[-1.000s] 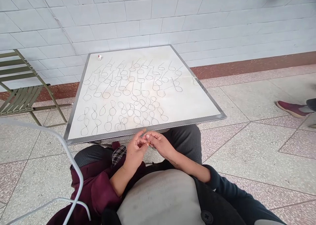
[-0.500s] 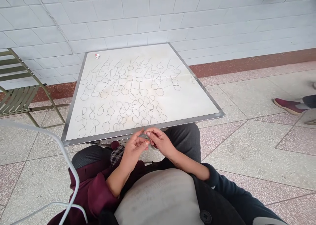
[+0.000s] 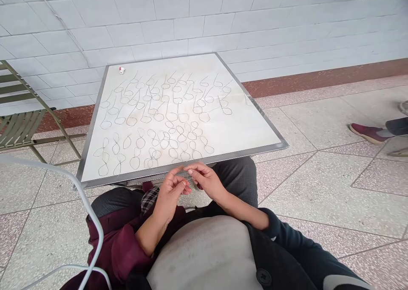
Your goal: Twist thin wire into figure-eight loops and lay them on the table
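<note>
My left hand [image 3: 172, 189] is just off the table's front edge, thumb and fingers pinched on a thin wire [image 3: 188, 178]. My right hand [image 3: 204, 179] faces it, its thumb and forefinger closed on the same wire. Only a short stretch of that wire shows between the hands, and its full shape is too fine to make out. Beyond them, many thin wire pieces lie on the white table [image 3: 245, 130]. Nearer pieces, such as one figure-eight wire [image 3: 103, 164], have two loops; farther ones have one loop with a straight tail.
A small white-and-red object [image 3: 122, 70] sits at the table's far left corner. At left stands a green slatted folding chair [image 3: 24, 122]. A pale cable [image 3: 91, 205] curves across the lower left. Another person's shoe [image 3: 366, 133] is on the floor at right, and a tiled wall [image 3: 178, 20] rises behind.
My fingertips have shifted slightly on the wire, with the hands still close together. The whole view has drifted a little, with the table appearing slightly farther left and higher.
</note>
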`<state>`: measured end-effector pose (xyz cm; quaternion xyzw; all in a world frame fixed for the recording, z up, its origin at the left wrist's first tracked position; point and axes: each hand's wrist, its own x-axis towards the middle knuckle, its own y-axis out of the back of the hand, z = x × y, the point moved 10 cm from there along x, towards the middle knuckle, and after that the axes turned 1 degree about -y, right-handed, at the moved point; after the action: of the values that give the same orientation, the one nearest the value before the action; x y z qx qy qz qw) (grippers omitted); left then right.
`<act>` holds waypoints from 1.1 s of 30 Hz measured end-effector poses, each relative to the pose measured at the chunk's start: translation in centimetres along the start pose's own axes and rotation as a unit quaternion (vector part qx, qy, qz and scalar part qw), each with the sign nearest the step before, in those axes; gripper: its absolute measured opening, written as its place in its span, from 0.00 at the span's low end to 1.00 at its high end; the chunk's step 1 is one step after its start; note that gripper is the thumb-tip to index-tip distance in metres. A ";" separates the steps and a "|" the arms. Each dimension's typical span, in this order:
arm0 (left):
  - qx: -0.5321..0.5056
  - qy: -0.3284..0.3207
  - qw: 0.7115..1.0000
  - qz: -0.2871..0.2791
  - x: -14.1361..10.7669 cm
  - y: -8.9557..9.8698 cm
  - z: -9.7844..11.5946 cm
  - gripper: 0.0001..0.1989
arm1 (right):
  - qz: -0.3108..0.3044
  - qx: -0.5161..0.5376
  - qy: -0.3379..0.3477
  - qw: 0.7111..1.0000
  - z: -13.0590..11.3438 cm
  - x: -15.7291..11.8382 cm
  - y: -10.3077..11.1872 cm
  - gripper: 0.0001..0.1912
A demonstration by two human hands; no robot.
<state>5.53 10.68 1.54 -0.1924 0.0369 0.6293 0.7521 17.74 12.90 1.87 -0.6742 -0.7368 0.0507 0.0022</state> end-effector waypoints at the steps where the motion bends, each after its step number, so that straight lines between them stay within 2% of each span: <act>1: -0.003 0.007 1.000 -0.001 0.0 0.0 -0.2 0.24 | -0.001 -0.006 0.002 1.000 0.0 0.0 0.0 0.12; 8: -0.001 0.020 1.000 -0.010 0.0 -0.2 -0.4 0.27 | -0.019 -0.061 0.036 0.997 -0.6 -0.1 -0.2 0.10; 16: 0.015 -0.024 1.000 0.007 0.2 0.2 0.6 0.27 | -0.019 -0.097 0.060 0.993 -1.1 0.1 -0.4 0.10; 21: -0.018 -0.033 0.999 0.006 0.3 0.3 0.5 0.27 | -0.049 -0.057 0.033 0.997 -0.7 0.1 -0.8 0.14; 24: -0.030 -0.045 0.998 0.040 0.3 1.0 0.8 0.26 | -0.050 -0.010 0.011 0.999 -0.4 -0.1 -0.6 0.16; 29: -0.041 -0.065 0.994 0.080 0.2 1.9 1.1 0.26 | -0.047 -0.017 -0.014 0.999 1.0 -0.6 -0.3 0.14; 33: -0.052 -0.074 0.994 0.064 0.2 1.9 1.3 0.27 | -0.035 -0.006 -0.014 0.999 1.3 -0.6 -0.3 0.14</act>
<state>3.54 11.53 2.20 -0.1816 -0.0393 0.6897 0.6998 17.42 12.17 0.62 -0.6475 -0.7600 0.0556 -0.0107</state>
